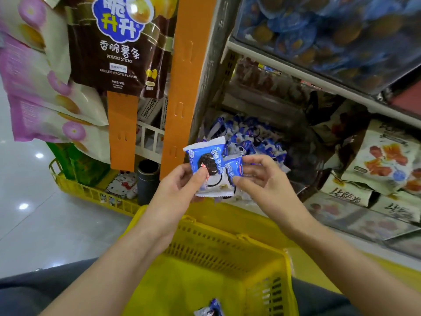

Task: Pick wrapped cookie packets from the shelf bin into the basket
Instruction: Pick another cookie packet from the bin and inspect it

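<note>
My left hand (182, 185) pinches a blue-and-white wrapped cookie packet (206, 156), thumb on its front. My right hand (257, 176) pinches a second, smaller-looking blue packet (234, 167) right beside the first; the two packets touch. Both hands are above the far rim of the yellow basket (227, 252), in front of the shelf bin (246, 137) heaped with several more blue packets. One packet (210, 310) lies on the basket's floor at the bottom edge of view.
An orange hanging strip (184, 87) with snack bags (118, 42) stands left of the bin. Bagged snacks (382, 160) fill the shelf to the right. A clear bin (330, 30) of blue sweets sits on the shelf above. Another yellow basket (95, 192) with goods sits on the floor at left.
</note>
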The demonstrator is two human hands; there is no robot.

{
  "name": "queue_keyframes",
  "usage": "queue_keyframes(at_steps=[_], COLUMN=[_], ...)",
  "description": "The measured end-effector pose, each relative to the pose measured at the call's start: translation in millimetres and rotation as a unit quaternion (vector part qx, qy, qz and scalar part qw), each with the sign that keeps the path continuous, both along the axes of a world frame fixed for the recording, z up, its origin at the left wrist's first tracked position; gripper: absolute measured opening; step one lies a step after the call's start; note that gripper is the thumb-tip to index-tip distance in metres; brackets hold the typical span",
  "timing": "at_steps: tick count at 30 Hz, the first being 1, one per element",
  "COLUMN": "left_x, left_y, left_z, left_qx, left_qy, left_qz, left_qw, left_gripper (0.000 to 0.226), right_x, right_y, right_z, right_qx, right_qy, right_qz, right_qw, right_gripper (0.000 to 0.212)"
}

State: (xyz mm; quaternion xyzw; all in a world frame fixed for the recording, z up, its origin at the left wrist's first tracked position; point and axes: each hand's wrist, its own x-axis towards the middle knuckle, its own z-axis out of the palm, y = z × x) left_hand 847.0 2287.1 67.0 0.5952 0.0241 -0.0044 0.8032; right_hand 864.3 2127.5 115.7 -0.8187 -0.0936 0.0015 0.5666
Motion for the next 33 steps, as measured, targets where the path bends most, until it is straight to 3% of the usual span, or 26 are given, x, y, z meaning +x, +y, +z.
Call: queue_keyframes(at_steps=[3,8,13,18,25,29,33], left_x=[-3.6,-3.9,-4.6,-6.7,2.9,7.8,8.8], left_y=[-3.8,-3.5,-2.7,-4.6,6.2,11.3,14.4], left_z=[-4.5,-2.4,2.5,4.1,4.3,4.8,6.1], left_qx=[-0.035,-0.136,-0.045,-0.004,0.039,0.046,0.034], left_qy=[0.021,0.081,0.094,0.095,0.098,0.09,0.086], left_qz=[-0.049,-0.094,-0.134,-0.092,0.038,0.07,0.074], left_qw=[0.998,0.983,0.985,0.991,0.994,0.992,0.993], left_gripper=[0.033,0.056,0.06,0.072,0.028,0.028,0.027], right_x=[-5.7,-14.3,-18.7,-12.7,25.7,97.7,144.0], right_y=[-2.2,-0.3,5.1,9.3,5.6,7.8,27.3], right_z=[-2.4,-3.0,1.2,3.9,17.1,15.6,6.0], right_qx=[0.007,0.041,0.007,0.017,0.035,-0.084,-0.167], right_qy=[0.02,0.052,0.068,0.07,-0.016,-0.031,-0.091], right_qz=[-0.007,0.003,0.066,0.074,-0.035,-0.153,-0.166], right_qw=[1.0,0.998,0.995,0.995,0.999,0.984,0.968], right_gripper=[0.033,0.028,0.021,0.022,0.012,0.018,0.01])
